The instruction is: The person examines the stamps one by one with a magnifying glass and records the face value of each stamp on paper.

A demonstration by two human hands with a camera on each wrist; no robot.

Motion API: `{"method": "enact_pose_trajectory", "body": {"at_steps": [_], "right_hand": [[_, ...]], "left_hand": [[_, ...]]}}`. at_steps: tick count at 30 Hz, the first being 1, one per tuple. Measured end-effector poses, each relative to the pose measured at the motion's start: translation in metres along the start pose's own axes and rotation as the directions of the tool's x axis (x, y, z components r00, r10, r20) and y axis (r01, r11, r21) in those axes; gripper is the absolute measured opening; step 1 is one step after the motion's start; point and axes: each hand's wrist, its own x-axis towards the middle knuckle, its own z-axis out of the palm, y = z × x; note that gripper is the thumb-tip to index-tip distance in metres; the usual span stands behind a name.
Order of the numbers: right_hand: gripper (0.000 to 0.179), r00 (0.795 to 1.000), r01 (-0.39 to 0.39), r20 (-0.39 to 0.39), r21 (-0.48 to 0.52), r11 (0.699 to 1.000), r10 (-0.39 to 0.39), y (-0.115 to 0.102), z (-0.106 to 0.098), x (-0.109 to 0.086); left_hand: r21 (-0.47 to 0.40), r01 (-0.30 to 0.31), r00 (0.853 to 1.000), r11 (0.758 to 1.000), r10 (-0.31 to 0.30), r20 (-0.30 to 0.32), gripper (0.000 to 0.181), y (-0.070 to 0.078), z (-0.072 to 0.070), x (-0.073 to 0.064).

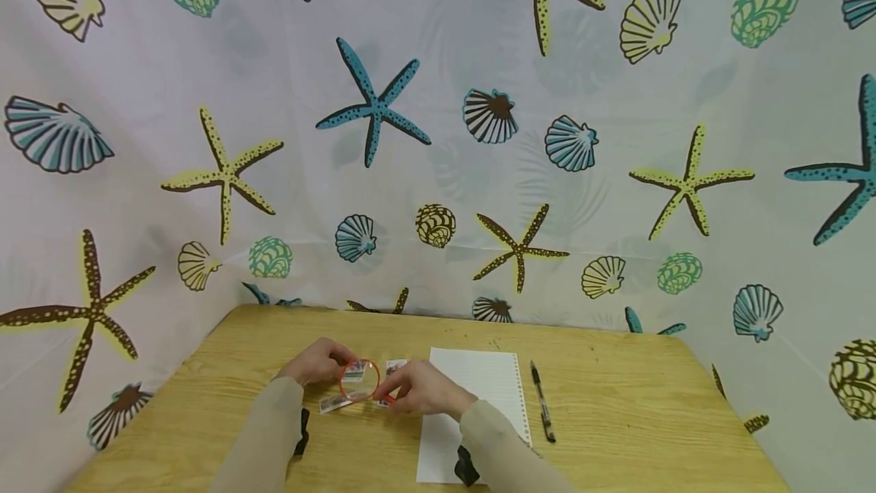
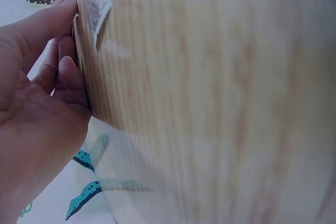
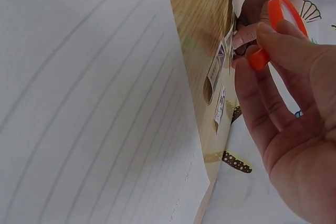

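Note:
My right hand point(image 1: 423, 388) pinches the short handle of a small magnifying glass point(image 3: 258, 59) with an orange-red rim. Its round lens point(image 1: 359, 381) is held over the tabletop, between my two hands. At the left, my left hand point(image 1: 318, 361) holds the edge of a postage stamp point(image 1: 354, 373), which shows through the lens. In the left wrist view, thumb and fingertips meet at a thin edge beside a stamp with a perforated border point(image 2: 95, 4). Another stamp point(image 1: 334, 404) lies nearer me, and one more point(image 1: 395, 364) lies just beyond my right fingers.
A lined sheet of paper point(image 1: 472, 379) with a perforated right edge lies under my right forearm. To its right is a black pen point(image 1: 543, 402). The wooden table point(image 1: 630, 402) meets a curtain point(image 1: 438, 166) printed with shells and starfish at the back and sides.

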Motion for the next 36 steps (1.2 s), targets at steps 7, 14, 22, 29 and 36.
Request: {"method": "enact_pose_trajectory", "body": {"at_steps": [7, 14, 22, 29, 36], "right_hand": [[0.024, 1.0, -0.023, 0.005, 0.015, 1.0, 0.022, -0.0016, 0.0006, -0.0021], [0.024, 1.0, -0.025, -0.002, 0.013, 1.0, 0.025, -0.0003, 0.0022, -0.0019], [0.024, 0.999, -0.04, -0.01, 0.042, 0.998, 0.04, 0.0011, 0.0025, -0.0023], [0.022, 0.999, -0.033, -0.013, 0.048, 0.998, 0.034, 0.0042, 0.003, -0.0043], [0.023, 0.998, -0.04, -0.034, 0.123, 0.992, 0.044, 0.0066, 0.0015, -0.0078]], "left_hand": [[0.012, 0.014, 1.0, 1.0, -0.014, 0.008, 0.024, -0.0005, 0.0007, -0.0006], [0.013, 0.004, 1.0, 1.0, -0.004, 0.016, 0.022, -0.0021, 0.0008, 0.0016], [0.022, 0.016, 1.0, 1.0, -0.016, 0.007, 0.026, 0.0004, 0.0004, 0.0013], [0.029, -0.002, 1.0, 1.0, 0.001, 0.008, 0.024, -0.0001, 0.0012, 0.001], [-0.018, -0.034, 0.999, 0.999, 0.034, 0.036, 0.027, -0.0021, -0.0006, 0.0021]]}}
